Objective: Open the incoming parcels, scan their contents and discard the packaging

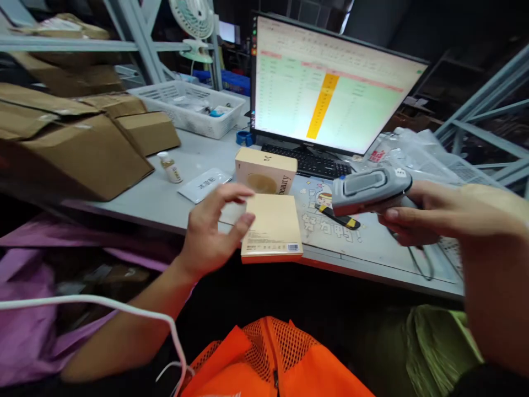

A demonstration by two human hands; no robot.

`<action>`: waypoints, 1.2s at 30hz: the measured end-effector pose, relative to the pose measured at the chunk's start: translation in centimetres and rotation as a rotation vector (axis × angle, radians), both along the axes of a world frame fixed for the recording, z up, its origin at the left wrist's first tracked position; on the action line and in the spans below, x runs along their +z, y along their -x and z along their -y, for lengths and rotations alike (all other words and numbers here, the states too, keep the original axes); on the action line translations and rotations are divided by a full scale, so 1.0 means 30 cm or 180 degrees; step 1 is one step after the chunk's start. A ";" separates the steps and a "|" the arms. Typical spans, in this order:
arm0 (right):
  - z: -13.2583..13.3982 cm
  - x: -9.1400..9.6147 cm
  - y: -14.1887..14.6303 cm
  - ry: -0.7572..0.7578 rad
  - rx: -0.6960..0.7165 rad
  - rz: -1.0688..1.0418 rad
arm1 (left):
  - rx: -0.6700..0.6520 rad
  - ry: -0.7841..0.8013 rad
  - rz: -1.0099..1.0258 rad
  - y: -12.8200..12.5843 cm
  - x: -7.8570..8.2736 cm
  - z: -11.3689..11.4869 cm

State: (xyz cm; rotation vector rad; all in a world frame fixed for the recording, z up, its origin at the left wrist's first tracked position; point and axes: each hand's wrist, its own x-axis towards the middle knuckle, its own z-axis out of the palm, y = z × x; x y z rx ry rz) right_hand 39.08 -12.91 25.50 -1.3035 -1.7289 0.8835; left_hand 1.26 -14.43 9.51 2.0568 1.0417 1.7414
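Observation:
My right hand (pixel 430 218) grips a grey handheld barcode scanner (pixel 367 190), whose head points left toward a flat beige box (pixel 273 227) with a barcode label at its near corner. That box lies at the table's front edge. My left hand (pixel 212 223) hovers just left of the box, fingers spread and curled, holding nothing; its fingertips are at the box's left edge. A second, taller beige box (pixel 265 170) stands right behind the flat one.
A monitor (pixel 326 88) showing a spreadsheet stands behind a black keyboard (pixel 309 162). Brown cardboard boxes (pixel 78 143) fill the left, with a white basket (pixel 190 107), small bottle (pixel 170 167) and white packet (pixel 204 184). Plastic bags (pixel 417 151) lie right. An orange mesh vest (pixel 273 358) is below.

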 end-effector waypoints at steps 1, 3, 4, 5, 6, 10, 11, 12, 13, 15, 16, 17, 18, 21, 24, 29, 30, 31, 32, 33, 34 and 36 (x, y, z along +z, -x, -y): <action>0.017 -0.010 0.007 -0.0007 -0.0103 -0.0180 | -0.0367 0.0243 -0.0008 -0.062 0.001 0.036; 0.043 -0.040 0.025 0.0024 -0.0301 -0.0525 | -0.1171 0.0780 -0.0150 -0.212 -0.020 0.096; 0.051 -0.061 0.031 0.0041 -0.0405 -0.0713 | -0.1510 0.1001 -0.0222 -0.295 -0.037 0.116; 0.057 -0.087 0.033 0.0059 -0.0492 -0.0906 | -0.1744 0.1182 -0.0236 -0.380 -0.054 0.127; 0.060 -0.117 0.031 0.0073 -0.0553 -0.1110 | -0.1908 0.1372 -0.0209 -0.463 -0.069 0.132; 0.070 -0.246 -0.014 0.0123 -0.0622 -0.1875 | -0.2326 0.1986 0.0258 -0.716 -0.106 0.112; 0.075 -0.272 -0.029 0.0152 -0.0641 -0.1998 | -0.2412 0.2062 0.0407 -0.755 -0.112 0.107; 0.082 -0.295 -0.043 0.0180 -0.0668 -0.2088 | -0.2504 0.2125 0.0575 -0.784 -0.120 0.104; 0.089 -0.313 -0.055 0.0205 -0.0698 -0.2153 | -0.2606 0.2203 0.0758 -0.808 -0.128 0.105; 0.106 -0.340 -0.072 0.0235 -0.0751 -0.2248 | -0.2828 0.2421 0.1127 -0.841 -0.149 0.115; 0.114 -0.350 -0.076 0.0243 -0.0781 -0.2276 | -0.2906 0.2523 0.1265 -0.853 -0.160 0.122; 0.121 -0.357 -0.079 0.0240 -0.0824 -0.2289 | -0.2941 0.2602 0.1368 -0.864 -0.170 0.130; 0.127 -0.363 -0.079 0.0222 -0.0880 -0.2291 | -0.2946 0.2653 0.1443 -0.873 -0.179 0.138; 0.140 -0.373 -0.076 0.0173 -0.0985 -0.2264 | -0.2889 0.2656 0.1544 -0.887 -0.192 0.155; 0.153 -0.377 -0.075 0.0290 -0.0875 -0.2224 | -0.2772 0.2596 0.1455 -0.886 -0.198 0.169; 0.176 -0.400 -0.080 0.0498 -0.0822 -0.2203 | -0.2727 0.2445 0.0952 -0.878 -0.230 0.186; 0.177 -0.410 -0.081 0.0614 -0.0804 -0.2196 | -0.2734 0.2403 0.0736 -0.870 -0.233 0.185; 0.178 -0.419 -0.082 0.0764 -0.0762 -0.2177 | -0.2714 0.2340 0.0447 -0.855 -0.230 0.185; 0.178 -0.428 -0.085 0.0940 -0.0691 -0.2134 | -0.2691 0.2228 0.0074 -0.830 -0.217 0.184; 0.180 -0.435 -0.089 0.1095 -0.0609 -0.2069 | -0.2680 0.2065 -0.0362 -0.795 -0.194 0.185; 0.181 -0.440 -0.096 0.1185 -0.0541 -0.1981 | -0.2679 0.1865 -0.0807 -0.746 -0.160 0.186; 0.186 -0.442 -0.123 0.1141 -0.0496 -0.1727 | -0.2747 0.1432 -0.1536 -0.610 -0.067 0.172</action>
